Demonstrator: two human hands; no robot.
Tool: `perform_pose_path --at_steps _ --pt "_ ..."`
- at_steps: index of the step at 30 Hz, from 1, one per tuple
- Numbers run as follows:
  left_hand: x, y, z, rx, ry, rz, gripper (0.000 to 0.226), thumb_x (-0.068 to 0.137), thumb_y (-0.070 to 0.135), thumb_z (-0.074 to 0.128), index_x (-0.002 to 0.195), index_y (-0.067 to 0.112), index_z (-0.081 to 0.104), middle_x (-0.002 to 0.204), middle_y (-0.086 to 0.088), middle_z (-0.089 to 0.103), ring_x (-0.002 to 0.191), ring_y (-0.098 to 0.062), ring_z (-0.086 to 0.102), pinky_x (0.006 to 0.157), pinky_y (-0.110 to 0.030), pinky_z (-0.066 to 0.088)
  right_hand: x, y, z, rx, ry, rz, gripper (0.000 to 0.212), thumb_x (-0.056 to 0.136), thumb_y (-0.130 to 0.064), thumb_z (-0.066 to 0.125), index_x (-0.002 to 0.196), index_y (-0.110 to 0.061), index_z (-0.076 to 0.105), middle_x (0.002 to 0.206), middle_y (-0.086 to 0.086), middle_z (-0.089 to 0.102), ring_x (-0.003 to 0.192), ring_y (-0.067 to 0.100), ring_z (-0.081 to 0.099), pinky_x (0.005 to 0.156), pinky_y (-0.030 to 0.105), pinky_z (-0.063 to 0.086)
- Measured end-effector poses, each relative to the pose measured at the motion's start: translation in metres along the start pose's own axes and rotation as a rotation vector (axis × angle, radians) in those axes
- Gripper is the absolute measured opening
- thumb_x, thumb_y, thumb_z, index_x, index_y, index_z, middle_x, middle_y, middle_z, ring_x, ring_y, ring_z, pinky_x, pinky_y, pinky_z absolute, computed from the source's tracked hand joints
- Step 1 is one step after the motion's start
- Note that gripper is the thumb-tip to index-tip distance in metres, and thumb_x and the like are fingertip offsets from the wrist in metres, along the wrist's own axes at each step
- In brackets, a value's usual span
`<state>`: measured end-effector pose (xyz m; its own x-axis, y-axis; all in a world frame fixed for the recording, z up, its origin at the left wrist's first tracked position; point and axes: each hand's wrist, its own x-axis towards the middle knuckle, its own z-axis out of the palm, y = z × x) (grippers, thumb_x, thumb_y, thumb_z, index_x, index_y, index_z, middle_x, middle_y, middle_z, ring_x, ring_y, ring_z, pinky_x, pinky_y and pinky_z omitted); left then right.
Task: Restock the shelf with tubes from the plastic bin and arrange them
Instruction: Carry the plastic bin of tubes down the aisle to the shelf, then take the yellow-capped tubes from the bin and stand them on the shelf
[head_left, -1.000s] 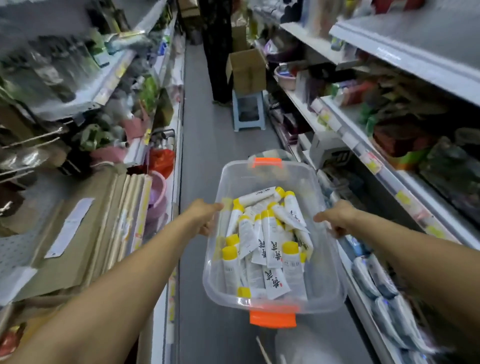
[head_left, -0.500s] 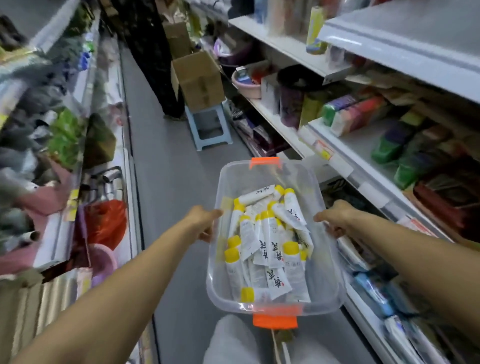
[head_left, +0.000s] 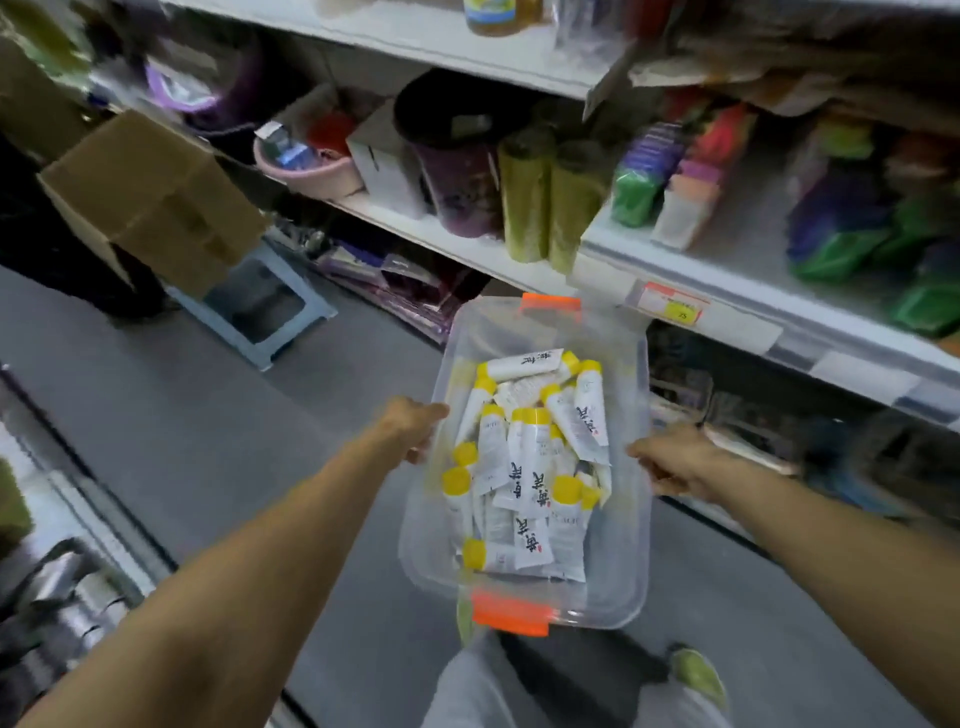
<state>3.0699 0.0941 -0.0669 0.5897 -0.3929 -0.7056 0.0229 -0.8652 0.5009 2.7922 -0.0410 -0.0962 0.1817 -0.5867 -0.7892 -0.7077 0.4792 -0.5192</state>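
Our knees and one green shoe (head_left: 696, 675) are blurred and cut off at the bottom edge. Our left hand (head_left: 410, 426) and right hand (head_left: 670, 460) grip the long sides of the clear plastic bin (head_left: 636, 566), fingers curled at its rim and mostly hidden. Held above the grey floor (head_left: 208, 415), the bin contains a loose heap of soft white tubes (head_left: 535, 467) with yellow caps. Beyond it, the white shelf (head_left: 727, 306) carries smeared packets and green rolls (head_left: 545, 208); to the left, a cardboard box (head_left: 150, 202) sits on a blue stool (head_left: 249, 312)
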Motion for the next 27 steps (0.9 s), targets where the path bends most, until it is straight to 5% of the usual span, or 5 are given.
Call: perform_pose_path --at_steps 7,11,17,21,27 --pt "0.089 0.026 -0.008 0.215 -0.086 0.073 0.012 0.085 0.013 0.06 0.08 0.002 0.06 0.076 -0.017 0.055 0.066 -0.028 0.052 0.07 -0.035 0.047 0.005 0.001 0.057 0.199 0.081 0.169 0.022 0.089 -0.003 0.058 0.069 -0.007 0.051 0.061 0.009 0.049 0.053 0.019 0.048 0.041 0.021 0.046" --pt "0.111 0.028 0.003 0.301 -0.138 0.071 0.019 0.085 0.011 0.06 0.068 0.007 0.052 0.063 -0.012 0.047 0.053 -0.024 0.042 0.055 -0.025 0.037 0.014 0.004 0.074 0.322 0.093 0.222 0.005 0.089 -0.006 0.061 0.084 -0.005 0.061 0.066 0.009 0.059 0.06 0.02 0.055 0.058 0.028 0.051" --pt "0.121 0.029 0.009 0.292 -0.143 0.098 0.018 0.087 0.017 0.06 0.079 0.001 0.062 0.084 -0.018 0.055 0.062 -0.027 0.051 0.067 -0.032 0.043 0.022 -0.002 0.076 0.305 0.106 0.256 0.035 0.087 -0.017 0.066 0.116 -0.001 0.057 0.1 0.016 0.063 0.086 0.029 0.062 0.083 0.043 0.054" --pt "0.112 0.02 0.012 0.559 0.025 0.365 0.05 0.089 0.022 0.059 0.135 0.006 0.049 0.133 -0.017 0.045 0.124 -0.034 0.046 0.102 -0.036 0.039 0.022 -0.003 0.08 -0.188 0.391 -0.007 0.051 0.086 -0.018 0.063 0.132 -0.004 0.045 0.131 0.017 0.049 0.122 0.034 0.047 0.099 0.045 0.045" --pt "0.095 -0.001 0.043 0.537 -0.137 0.699 0.037 0.089 0.014 0.058 0.125 0.015 0.058 0.119 -0.007 0.051 0.109 -0.025 0.057 0.093 -0.034 0.047 0.04 -0.037 0.09 -0.634 0.257 -0.489 0.041 0.092 -0.015 0.051 0.133 -0.019 0.048 0.129 0.002 0.047 0.122 0.021 0.042 0.086 0.034 0.044"
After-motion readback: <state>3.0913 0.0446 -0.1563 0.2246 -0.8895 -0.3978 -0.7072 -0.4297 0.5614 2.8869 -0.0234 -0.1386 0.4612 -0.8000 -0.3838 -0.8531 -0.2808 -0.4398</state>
